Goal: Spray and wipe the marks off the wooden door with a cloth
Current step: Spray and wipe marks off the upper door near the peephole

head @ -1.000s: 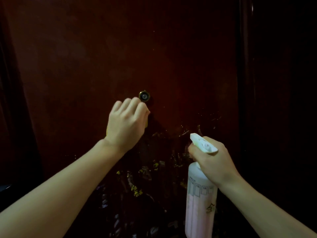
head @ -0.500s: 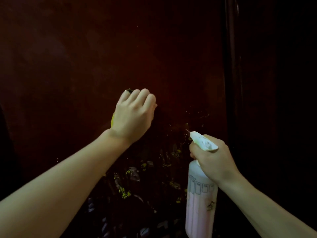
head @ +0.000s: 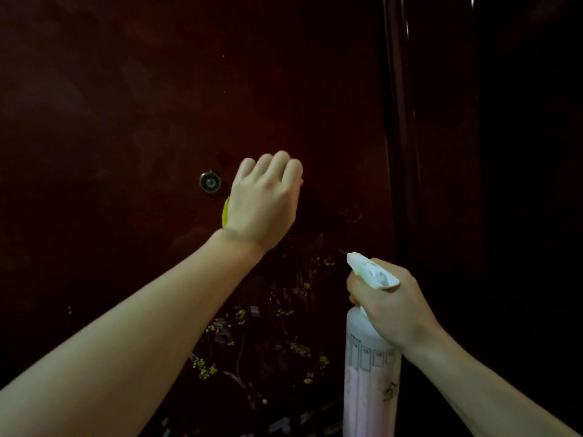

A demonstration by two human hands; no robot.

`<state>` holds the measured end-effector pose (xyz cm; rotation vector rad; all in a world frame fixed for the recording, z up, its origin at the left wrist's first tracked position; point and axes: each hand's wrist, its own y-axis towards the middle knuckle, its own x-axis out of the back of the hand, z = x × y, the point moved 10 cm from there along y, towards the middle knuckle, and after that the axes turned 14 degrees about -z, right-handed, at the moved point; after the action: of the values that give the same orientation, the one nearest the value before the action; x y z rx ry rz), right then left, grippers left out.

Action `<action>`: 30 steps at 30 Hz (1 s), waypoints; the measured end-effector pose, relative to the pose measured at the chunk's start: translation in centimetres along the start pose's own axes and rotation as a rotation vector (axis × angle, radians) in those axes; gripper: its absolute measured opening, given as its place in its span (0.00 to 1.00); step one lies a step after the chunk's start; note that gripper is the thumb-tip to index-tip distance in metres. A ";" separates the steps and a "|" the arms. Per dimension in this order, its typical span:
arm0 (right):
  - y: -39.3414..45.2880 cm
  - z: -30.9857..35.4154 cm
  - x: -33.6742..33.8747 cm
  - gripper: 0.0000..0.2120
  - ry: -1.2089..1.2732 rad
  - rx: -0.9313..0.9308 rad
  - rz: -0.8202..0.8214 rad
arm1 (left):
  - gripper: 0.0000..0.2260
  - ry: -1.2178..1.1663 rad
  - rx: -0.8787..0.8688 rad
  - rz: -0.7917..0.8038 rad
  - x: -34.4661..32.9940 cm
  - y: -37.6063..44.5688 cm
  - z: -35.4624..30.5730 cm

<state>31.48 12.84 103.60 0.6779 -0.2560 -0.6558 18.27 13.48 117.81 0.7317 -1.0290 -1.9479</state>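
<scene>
A dark red-brown wooden door (head: pixel 157 99) fills the view. My left hand (head: pixel 263 203) presses against it just right of the brass peephole (head: pixel 209 182), fingers curled over a yellow cloth (head: pixel 226 212), of which only a sliver shows at the hand's left edge. My right hand (head: pixel 389 305) grips the neck of a pale pink spray bottle (head: pixel 370 376) with a white trigger head (head: pixel 370 270), held upright at lower right, nozzle pointing toward the door. Faint droplets and smears (head: pixel 353 217) glisten on the wood right of my left hand.
The door's glossy dark frame (head: pixel 402 127) runs vertically at the right, with darkness beyond it. The lower door surface mirrors yellow flowers and clutter (head: pixel 268 342) between my arms.
My left hand with the cloth has slid rightward across the door, from below the peephole, over it, to its right side. The right hand and bottle have stayed in place.
</scene>
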 end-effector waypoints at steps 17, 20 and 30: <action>0.7 -2.0 1.8 0.14 0.091 -0.091 -0.020 | 0.01 -0.124 -0.135 0.060 -2.7 1.2 -4.8; 0.7 -2.1 1.9 0.12 0.063 -0.069 -0.019 | 0.02 -0.246 -0.363 0.200 -2.5 -4.4 -9.1; 1.3 -0.6 2.3 0.14 0.094 -0.004 -0.041 | 0.06 -0.040 -0.046 0.009 -2.2 2.7 -1.5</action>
<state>34.15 12.46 104.01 0.7096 -0.1545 -0.6620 21.54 13.79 119.63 0.6641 -1.0057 -1.9795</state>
